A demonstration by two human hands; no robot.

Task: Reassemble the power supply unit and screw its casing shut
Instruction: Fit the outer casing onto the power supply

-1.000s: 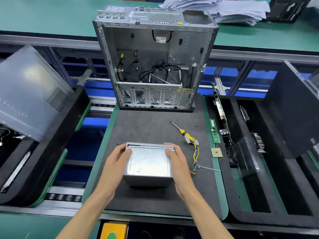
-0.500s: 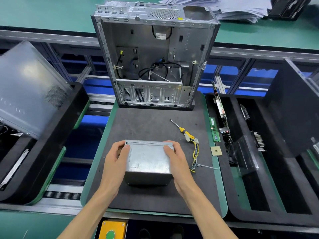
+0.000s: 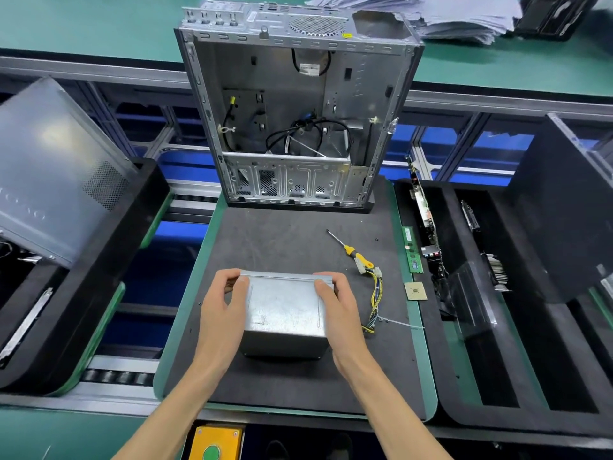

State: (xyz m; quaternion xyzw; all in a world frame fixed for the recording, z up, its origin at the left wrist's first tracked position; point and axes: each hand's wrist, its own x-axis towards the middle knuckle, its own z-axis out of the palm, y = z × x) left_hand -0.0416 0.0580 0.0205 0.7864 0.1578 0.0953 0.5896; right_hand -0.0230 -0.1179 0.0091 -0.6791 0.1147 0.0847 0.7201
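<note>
Squarely on the black work mat (image 3: 285, 247) sits the power supply unit (image 3: 284, 308), a plain silver metal box near the mat's front half, gripped from both sides. Compared with half a second ago its far edge looks closed up, the slot seen along the top a second ago no longer showing, and the left fingers have curled further over the far left corner. Its yellow and black cable bundle (image 3: 374, 302) trails out on the right side and lies on the mat, with white connectors at the far end touching the handle of a yellow screwdriver (image 3: 348, 249) whose shaft points away toward the open computer case (image 3: 292, 104). That case stands upright at the far edge of the mat, well apart from the box, with loose black cables inside. Just off the mat's right edge lie a green memory stick (image 3: 412, 250) and a small square processor chip (image 3: 415, 291), beside black foam trays (image 3: 497, 360) holding circuit boards. A grey side panel (image 3: 56, 167) leans in the tray on the left. The left hand (image 3: 224, 313) clasps the box's left wall with fingers bent over the top far corner; the right hand (image 3: 338, 313) clasps the right wall, thumb on top.
</note>
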